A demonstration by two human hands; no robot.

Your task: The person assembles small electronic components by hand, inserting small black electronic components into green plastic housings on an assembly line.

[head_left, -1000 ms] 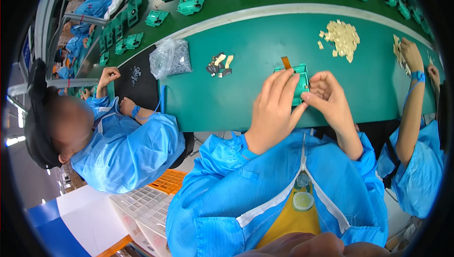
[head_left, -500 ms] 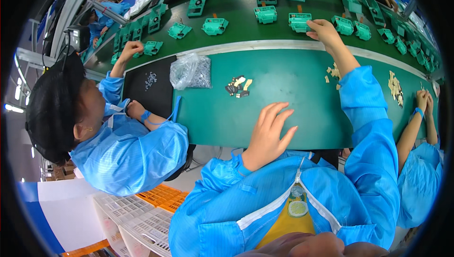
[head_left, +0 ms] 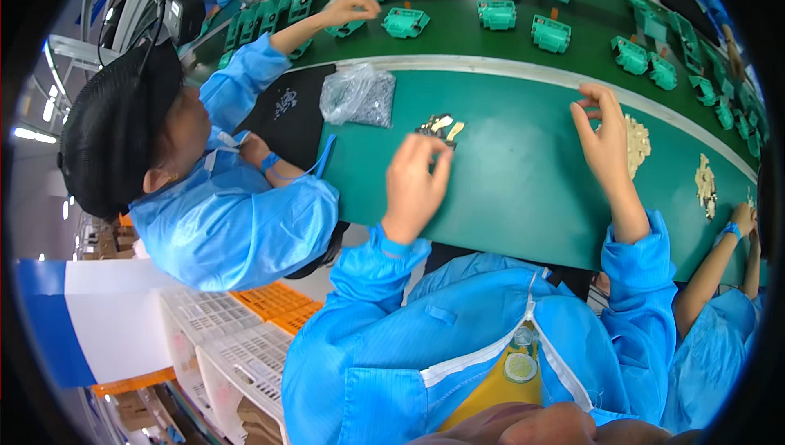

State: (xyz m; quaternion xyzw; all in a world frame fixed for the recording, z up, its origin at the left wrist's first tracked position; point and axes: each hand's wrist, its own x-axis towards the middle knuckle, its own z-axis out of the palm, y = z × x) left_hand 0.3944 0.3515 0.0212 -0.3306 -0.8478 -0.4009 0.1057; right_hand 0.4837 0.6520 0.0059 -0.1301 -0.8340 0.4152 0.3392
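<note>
My left hand [head_left: 415, 187] hovers at the near edge of a small pile of black and cream pieces [head_left: 441, 127] on the green table. Its fingers are curled with the thumb apart, and nothing shows between them. My right hand [head_left: 607, 138] is raised over the table beside a heap of cream pieces [head_left: 639, 147], which it partly covers. Thumb and forefinger stand apart there, with nothing visible in them. The closest green housing [head_left: 551, 33] sits on the dark green belt beyond my right hand.
Several more green housings [head_left: 405, 23] stand along the belt [head_left: 458, 46] behind a pale rail. A clear bag of small parts [head_left: 360, 97] lies by a black mat [head_left: 286, 122] at left. A co-worker's hand [head_left: 350, 10] reaches over the belt; another person [head_left: 719, 306] works at right.
My right hand has drawn back from a green housing on the belt to the cream heap. My left hand has moved left toward the black and cream pile. The view has shifted slightly.
</note>
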